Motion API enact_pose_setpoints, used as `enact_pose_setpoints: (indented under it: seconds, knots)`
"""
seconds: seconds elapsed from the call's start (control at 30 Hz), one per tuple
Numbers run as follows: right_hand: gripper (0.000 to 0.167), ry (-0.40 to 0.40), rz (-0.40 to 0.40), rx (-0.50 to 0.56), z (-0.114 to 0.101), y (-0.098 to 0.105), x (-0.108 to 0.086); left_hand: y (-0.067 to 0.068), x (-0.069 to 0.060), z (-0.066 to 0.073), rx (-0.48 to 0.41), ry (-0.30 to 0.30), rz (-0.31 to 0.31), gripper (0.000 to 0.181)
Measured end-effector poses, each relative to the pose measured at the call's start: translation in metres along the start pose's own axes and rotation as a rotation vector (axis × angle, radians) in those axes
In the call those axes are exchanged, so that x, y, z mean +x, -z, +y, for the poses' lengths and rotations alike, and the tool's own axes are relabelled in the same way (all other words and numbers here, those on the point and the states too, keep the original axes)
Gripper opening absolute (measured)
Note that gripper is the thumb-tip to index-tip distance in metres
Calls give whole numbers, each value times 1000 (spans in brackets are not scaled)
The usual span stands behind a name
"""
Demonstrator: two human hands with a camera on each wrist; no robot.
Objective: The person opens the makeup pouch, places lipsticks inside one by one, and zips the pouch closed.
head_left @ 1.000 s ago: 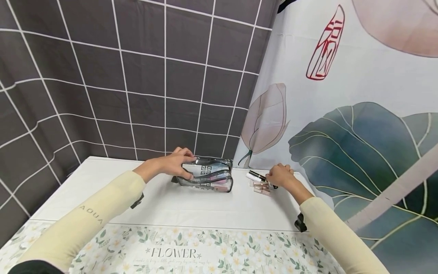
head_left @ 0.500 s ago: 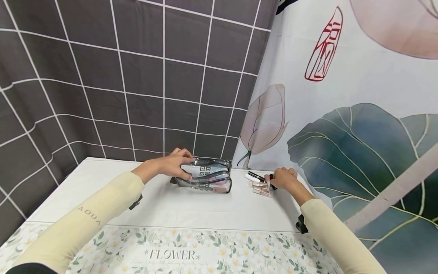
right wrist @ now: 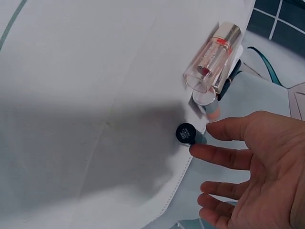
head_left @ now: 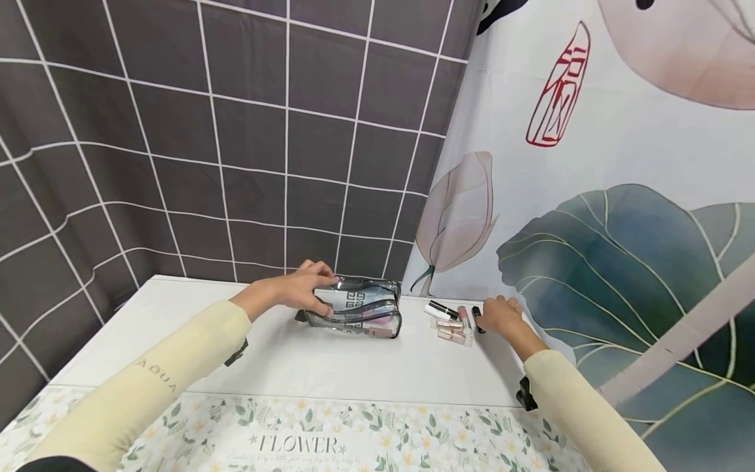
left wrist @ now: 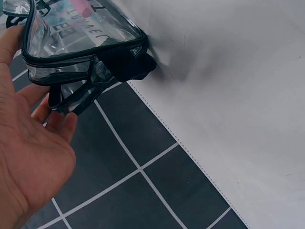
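My left hand (head_left: 303, 292) grips the left end of a clear, black-trimmed cosmetic pouch (head_left: 368, 331), thumb on its front and fingers behind. A pink item (left wrist: 82, 6) shows inside in the left wrist view. At the right, my right hand (head_left: 506, 314) is at a black-capped cosmetic tube (right wrist: 187, 133), its thumb on one side and index finger on the other. The other fingers are spread apart. Left of that tube lie a pink-ended tube (head_left: 463, 316), clear-cased lipsticks (head_left: 451, 333) and a black-and-white tube (head_left: 441, 309).
The white tabletop (head_left: 330, 370) meets a grey grid curtain (head_left: 248, 170) behind and a floral hanging (head_left: 513, 216) at the right. A flower-printed mat (head_left: 377, 436) covers the near edge.
My right hand has shifted slightly right along with the black-capped tube, which now shows more and lies apart from the pink-ended tube. My left hand stays on the pouch.
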State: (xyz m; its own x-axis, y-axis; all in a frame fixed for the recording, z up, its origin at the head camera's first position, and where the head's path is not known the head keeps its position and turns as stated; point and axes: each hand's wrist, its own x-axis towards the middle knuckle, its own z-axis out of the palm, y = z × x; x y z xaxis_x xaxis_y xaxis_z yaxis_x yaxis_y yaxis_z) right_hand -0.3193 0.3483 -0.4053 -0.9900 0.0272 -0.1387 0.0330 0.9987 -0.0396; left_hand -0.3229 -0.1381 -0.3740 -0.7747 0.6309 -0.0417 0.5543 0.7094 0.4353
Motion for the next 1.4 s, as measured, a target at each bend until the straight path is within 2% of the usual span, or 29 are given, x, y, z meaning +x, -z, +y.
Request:
enact_pose_setpoints:
  seconds: [0.23, 0.47, 0.73, 0.97, 1.23, 1.4]
  knots:
    - [34, -21, 37, 13, 3, -9, -4, -4, -2, 0, -2, -7, -2, 94]
    - [39, -43, 7, 22, 6, -9, -2, 0, 0, 1, 6, -2, 4, 93]
    - [32, -60, -33, 43, 3, -8, 2, 1, 1, 2, 2, 7, 2, 93]
    - [44, -66, -38, 54, 1, -9, -1, 0, 0, 3, 5, 10, -6, 92]
    - [35, -58, 64, 99, -2, -2, -1, 1, 0, 3, 6, 9, -15, 93]
    - [51, -23, 92, 119, -11, 3, 0, 1, 1, 4, 4, 13, -19, 93]
